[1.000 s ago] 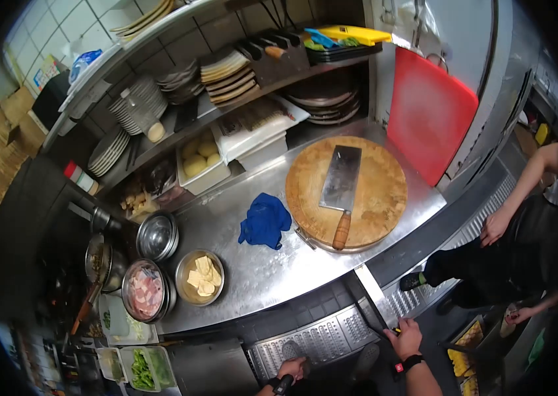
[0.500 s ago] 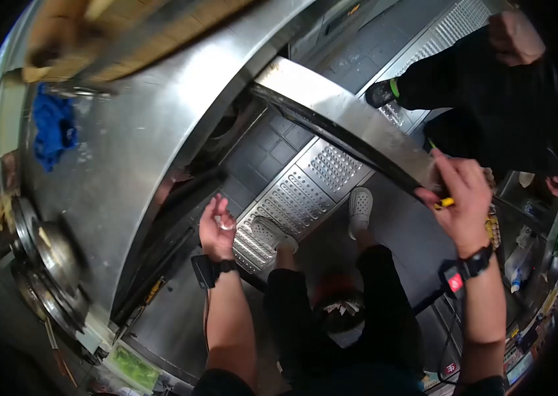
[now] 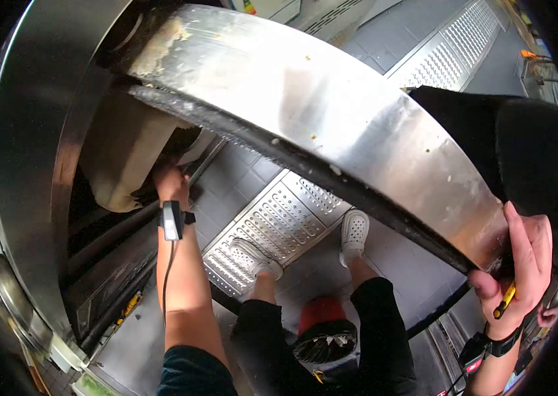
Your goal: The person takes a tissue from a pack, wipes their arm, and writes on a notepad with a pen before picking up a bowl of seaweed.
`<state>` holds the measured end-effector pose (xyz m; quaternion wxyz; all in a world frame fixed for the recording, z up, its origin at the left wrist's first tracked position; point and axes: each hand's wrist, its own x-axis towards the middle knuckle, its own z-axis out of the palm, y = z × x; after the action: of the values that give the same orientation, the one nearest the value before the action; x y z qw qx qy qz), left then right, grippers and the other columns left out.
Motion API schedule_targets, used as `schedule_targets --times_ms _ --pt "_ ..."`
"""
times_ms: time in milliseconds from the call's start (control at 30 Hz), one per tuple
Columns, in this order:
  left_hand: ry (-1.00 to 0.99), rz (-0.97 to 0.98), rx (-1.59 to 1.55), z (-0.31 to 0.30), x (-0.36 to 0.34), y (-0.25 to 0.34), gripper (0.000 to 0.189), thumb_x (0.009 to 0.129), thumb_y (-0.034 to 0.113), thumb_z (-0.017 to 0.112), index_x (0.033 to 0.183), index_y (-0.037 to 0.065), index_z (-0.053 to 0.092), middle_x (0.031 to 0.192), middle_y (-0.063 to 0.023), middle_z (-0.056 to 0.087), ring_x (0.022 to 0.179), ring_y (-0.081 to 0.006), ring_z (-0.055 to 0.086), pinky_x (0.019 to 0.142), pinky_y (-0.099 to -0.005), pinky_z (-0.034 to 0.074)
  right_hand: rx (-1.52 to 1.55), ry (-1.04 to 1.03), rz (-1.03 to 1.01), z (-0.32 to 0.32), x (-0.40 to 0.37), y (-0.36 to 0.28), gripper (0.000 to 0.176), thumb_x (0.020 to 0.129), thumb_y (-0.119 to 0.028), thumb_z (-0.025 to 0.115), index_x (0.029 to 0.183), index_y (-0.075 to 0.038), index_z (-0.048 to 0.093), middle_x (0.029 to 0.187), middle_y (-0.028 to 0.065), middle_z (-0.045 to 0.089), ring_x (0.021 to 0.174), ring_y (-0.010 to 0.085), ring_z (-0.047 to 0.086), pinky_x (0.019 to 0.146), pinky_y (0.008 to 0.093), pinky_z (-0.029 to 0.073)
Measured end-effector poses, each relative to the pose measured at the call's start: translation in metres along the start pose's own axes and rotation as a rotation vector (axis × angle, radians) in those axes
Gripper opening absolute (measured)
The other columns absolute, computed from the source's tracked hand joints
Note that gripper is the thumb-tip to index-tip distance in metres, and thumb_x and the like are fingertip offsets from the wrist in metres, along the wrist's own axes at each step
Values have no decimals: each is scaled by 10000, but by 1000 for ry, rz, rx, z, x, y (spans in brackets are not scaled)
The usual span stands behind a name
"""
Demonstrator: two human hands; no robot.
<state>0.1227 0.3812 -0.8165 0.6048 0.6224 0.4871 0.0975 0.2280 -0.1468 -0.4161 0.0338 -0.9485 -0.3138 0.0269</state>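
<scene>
My right hand [image 3: 523, 264] grips the near edge of an open steel door [image 3: 332, 112] at the right, its thumb below and fingers on top. A thin yellow tool [image 3: 505, 300] with a dark tip is also held in that palm. At the left, my left hand [image 3: 172, 183] reaches into the dark space under the steel counter [image 3: 35, 132]. It is beside a pale, ragged-edged object [image 3: 124, 158], and its fingers are hidden in shadow, so what they hold does not show.
Metal drain grating [image 3: 262, 228] runs across the tiled floor near my shoes. A red bucket [image 3: 322, 313] stands between my legs. Another person in dark clothing [image 3: 529, 145] is at the right, beyond the door. Round metal pans [image 3: 12, 290] sit at the far left.
My left hand has moved forward into the space under the counter. The view has come closer to the steel door, which my right hand still holds. The other person's raised hand has left view.
</scene>
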Motion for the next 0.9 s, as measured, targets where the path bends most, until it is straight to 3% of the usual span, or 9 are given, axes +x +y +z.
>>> schedule_targets --times_ms 67,133,233,300,367,500,600,733,900 --pt "75 -183 -594 -2 20 -14 372 903 134 594 1267 65 559 1086 -59 594 671 -175 497 560 -323 424 44 16 3 2 -2 0 822 836 -630 645 1243 84 622 853 125 572 784 264 536 706 373 424" --pt "113 -251 -898 -9 38 -29 434 890 144 594 1314 79 528 1133 -50 566 724 -190 513 595 -342 432 67 34 -1 4 -3 1 823 829 -628 653 1241 83 624 849 122 570 784 264 535 707 376 425" --pt "-218 -49 -491 -16 69 -40 284 931 138 561 1205 64 554 1004 -47 546 699 -169 490 543 -315 389 84 44 0 4 -2 -3 814 816 -617 671 1236 80 629 844 121 575 781 262 539 698 378 427" --pt "60 -73 -447 9 36 3 129 965 159 526 1055 68 545 917 -49 543 653 -156 471 495 -291 357 83 49 9 4 -1 -5 809 815 -615 671 1231 78 632 845 123 577 780 261 540 695 375 428" --pt "107 -86 -403 22 -6 38 92 970 167 531 999 79 528 856 -44 536 620 -151 467 475 -285 343 80 53 17 4 1 -8 804 814 -614 670 1226 77 636 845 124 579 779 259 541 691 373 429" --pt "190 -104 -417 13 -32 38 95 947 142 552 887 84 508 683 -29 482 528 -135 426 437 -285 316 82 44 27 3 2 -11 790 809 -597 683 1224 74 637 852 128 583 783 260 548 684 365 433" --pt "180 -152 -218 2 -70 37 107 924 110 551 832 76 509 613 -15 443 500 -124 405 440 -282 319 91 35 25 3 1 -11 786 804 -582 697 1230 75 634 859 131 587 789 262 553 688 363 437" --pt "152 -210 -250 5 -121 43 126 929 73 502 803 72 515 596 -8 445 481 -105 396 437 -264 307 96 23 33 2 1 -12 791 791 -571 709 1235 79 630 878 136 593 798 264 559 700 366 444" --pt "105 -199 -319 -3 -160 7 124 922 44 538 805 74 504 648 -6 476 488 -97 455 395 -246 344 82 51 27 5 1 -15 747 792 -512 735 1238 78 629 887 139 590 808 273 562 705 364 448"
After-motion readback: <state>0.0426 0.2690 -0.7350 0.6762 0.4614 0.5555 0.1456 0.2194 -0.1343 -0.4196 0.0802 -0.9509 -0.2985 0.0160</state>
